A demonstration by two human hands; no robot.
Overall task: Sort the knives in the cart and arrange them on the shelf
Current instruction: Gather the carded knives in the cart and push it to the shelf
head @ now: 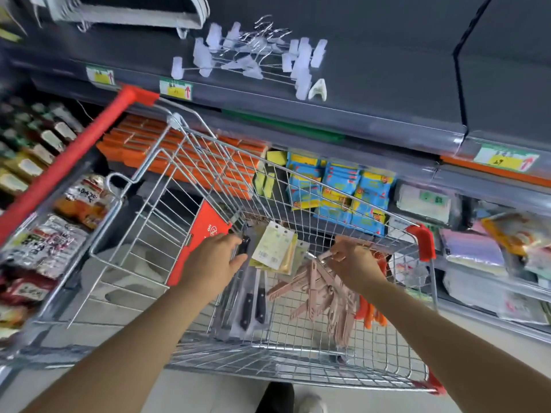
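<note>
Both hands are in the cart (298,365), working from its long side, with the red handle end to the left and the red-bumper end to the right. The left grip (216,259) is clenched around a black-handled knife (244,245) close to the far side wall, next to the red flap (205,234). It holds the handle and keeps off the blade, which is the sane way to lift it. More packed black knives (253,305) lie flat on the cart floor near the middle, handles toward the near side, so that colour is already roughly grouped. The right grip (350,259) is closed in a pinch on what looks like one pink knife (323,255), pulling it off the top of the loose heap of pink knives (325,296) at mid-floor. The frame is blurred there, so I can't tell exactly how the fingers sit. The orange-handled knives (369,312) sit toward the bumper end, partly under the right forearm. The carded packs (275,244) lean on the far side wall between the two hands, out of the way. My read is that this is still the sorting step: one type per hand, separated by handle colour before anything goes up. The shelf (372,93) above carries wire hooks (256,59) with white tags, and I see no knives on them. That is the likely destination, though I can't confirm the packs have hang holes. The risk is the tangled pink heap, since lifting one may drag others with it.
</note>
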